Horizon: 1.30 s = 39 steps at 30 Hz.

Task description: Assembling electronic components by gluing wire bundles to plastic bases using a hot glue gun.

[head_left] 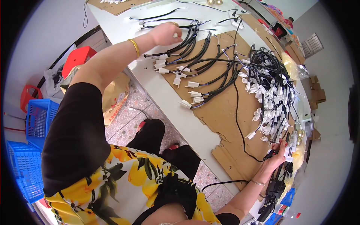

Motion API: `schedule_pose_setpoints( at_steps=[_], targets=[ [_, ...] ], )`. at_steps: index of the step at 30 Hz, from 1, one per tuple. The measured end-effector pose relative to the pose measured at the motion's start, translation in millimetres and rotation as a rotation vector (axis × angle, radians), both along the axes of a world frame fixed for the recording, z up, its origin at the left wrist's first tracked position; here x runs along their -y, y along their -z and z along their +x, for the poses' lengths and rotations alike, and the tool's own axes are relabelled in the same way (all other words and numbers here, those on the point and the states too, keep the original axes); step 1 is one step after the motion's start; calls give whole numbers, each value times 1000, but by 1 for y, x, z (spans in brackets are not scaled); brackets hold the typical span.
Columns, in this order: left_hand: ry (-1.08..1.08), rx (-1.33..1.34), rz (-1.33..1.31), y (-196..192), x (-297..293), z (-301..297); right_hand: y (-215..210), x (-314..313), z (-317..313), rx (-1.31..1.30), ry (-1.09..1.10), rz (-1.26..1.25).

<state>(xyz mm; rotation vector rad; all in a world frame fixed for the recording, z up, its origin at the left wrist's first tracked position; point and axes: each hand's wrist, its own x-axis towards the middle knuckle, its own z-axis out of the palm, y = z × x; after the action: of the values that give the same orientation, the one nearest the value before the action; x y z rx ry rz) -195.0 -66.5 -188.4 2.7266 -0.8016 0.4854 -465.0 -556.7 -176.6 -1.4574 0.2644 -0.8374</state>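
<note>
My left hand [167,34], a gold bangle on its wrist, is closed above the far left part of the table, over a row of black sleeved cables [193,37]. A small white bit shows at its fingertips, but what it is I cannot make out. Several cables with white connectors [193,84] fan out over a cardboard sheet [225,123]. At the near right, my right hand [276,154] is closed around a black corded handle [269,154], beside a large tangled pile of cables with white connectors [268,101].
A thin black cord [237,108] runs across the cardboard. Along the right edge lie gold balls [300,135], yellowish plastic bags [298,157] and black adapters [275,189]. Blue crates [24,165], a red stool [77,60] and a brown paper bag [116,97] stand at left.
</note>
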Motion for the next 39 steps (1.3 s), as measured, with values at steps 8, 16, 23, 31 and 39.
schedule_pose_setpoints(
  at_steps=[8, 16, 23, 31, 39],
  targets=[
    [-239, -352, 77, -23, 39, -15, -8, -17, 3, -14, 62, 30],
    [-361, -179, 406, -22, 3, 14, -4, -15, 9, -7, 48, 48],
    [-58, 151, 101, -39, 61, 106, 0, -5, 3, -19, 43, -3],
    [22, -92, 189, -10, 123, 215, 5, -2, 5, -80, 42, 10],
    [-79, 1, 410, 2, 140, 246, 5, -5, 9, -118, 103, -9]
  ],
)
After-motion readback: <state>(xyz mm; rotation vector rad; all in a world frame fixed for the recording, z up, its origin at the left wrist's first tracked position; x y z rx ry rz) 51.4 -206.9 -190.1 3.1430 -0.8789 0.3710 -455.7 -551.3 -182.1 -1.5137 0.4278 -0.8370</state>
